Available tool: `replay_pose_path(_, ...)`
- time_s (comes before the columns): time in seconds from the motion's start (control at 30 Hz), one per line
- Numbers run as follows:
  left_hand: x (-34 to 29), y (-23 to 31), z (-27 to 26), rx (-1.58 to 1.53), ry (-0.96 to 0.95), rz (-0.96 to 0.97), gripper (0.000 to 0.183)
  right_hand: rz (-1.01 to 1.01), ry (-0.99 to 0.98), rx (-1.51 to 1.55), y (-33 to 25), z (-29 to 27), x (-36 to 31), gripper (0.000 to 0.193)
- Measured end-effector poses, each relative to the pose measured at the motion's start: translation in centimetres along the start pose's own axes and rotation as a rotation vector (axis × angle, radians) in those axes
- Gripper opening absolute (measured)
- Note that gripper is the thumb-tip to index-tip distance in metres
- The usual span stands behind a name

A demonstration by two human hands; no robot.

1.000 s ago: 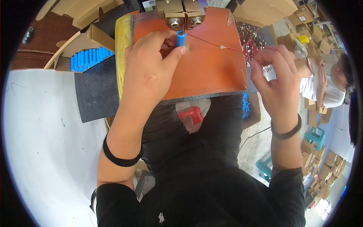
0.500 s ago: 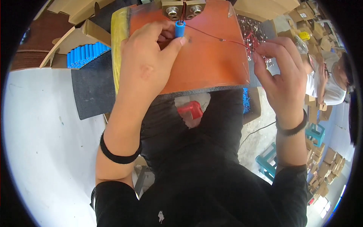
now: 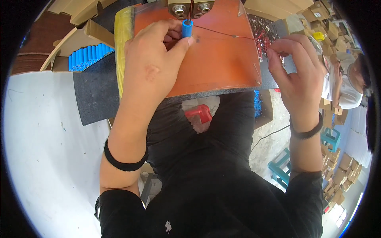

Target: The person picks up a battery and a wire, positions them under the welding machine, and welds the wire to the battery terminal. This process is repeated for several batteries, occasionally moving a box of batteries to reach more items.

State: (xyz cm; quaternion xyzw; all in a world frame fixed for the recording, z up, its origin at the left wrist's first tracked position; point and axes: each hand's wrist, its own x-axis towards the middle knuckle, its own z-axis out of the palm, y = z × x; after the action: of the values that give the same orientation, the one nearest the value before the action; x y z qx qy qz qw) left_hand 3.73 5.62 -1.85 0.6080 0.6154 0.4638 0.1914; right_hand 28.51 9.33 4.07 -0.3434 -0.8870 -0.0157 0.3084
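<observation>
My left hand [image 3: 152, 59] pinches a blue cylindrical battery cell [image 3: 187, 29] between thumb and fingers, upright just below the metal electrode holder [image 3: 191, 8] of what looks like a spot welder. From the cell's top, a thin dark red wire [image 3: 216, 32] runs right to my right hand [image 3: 295, 71], whose thumb and index finger are closed on its far part. The wire hangs nearly straight between the hands. Whether the electrode tips touch the cell is too small to tell. Under both lies an orange mat [image 3: 218, 63] on the dark work surface.
Many blue cells stand in a cardboard box [image 3: 90, 55] at left. A heap of red and dark wires [image 3: 262, 33] lies beyond my right hand. Below right, another box [image 3: 265, 109] holds blue pieces. A red stool [image 3: 203, 114] is under the table; a person [image 3: 349, 85] sits at far right.
The view has shifted slightly. My left hand still holds the cell below the electrodes, and my right hand still holds the wire, its fingers a little more closed.
</observation>
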Motion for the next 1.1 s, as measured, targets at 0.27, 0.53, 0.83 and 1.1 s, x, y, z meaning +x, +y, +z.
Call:
replay_pose_path(0.27,0.2,0.2,0.0,0.011,-0.002,-0.020,0.023,0.014,-0.023,0.015,0.1,0.1,-0.2,0.012)
replay_pose_path(0.53,0.2,0.1,-0.1,0.006,-0.019,-0.038,0.024,0.071,-0.023,0.068,0.2,0.7,-0.6,0.014)
replay_pose_path(0.83,-0.5,1.5,-0.7,-0.061,-0.058,-0.103,0.023,0.063,0.006,0.286,0.4,0.1,-0.1,0.013)
replay_pose_path(1.1,-1.1,1.4,-1.4,0.024,-0.180,0.212,0.029,0.030,-0.102,0.337,0.0,-0.2,1.5,0.013)
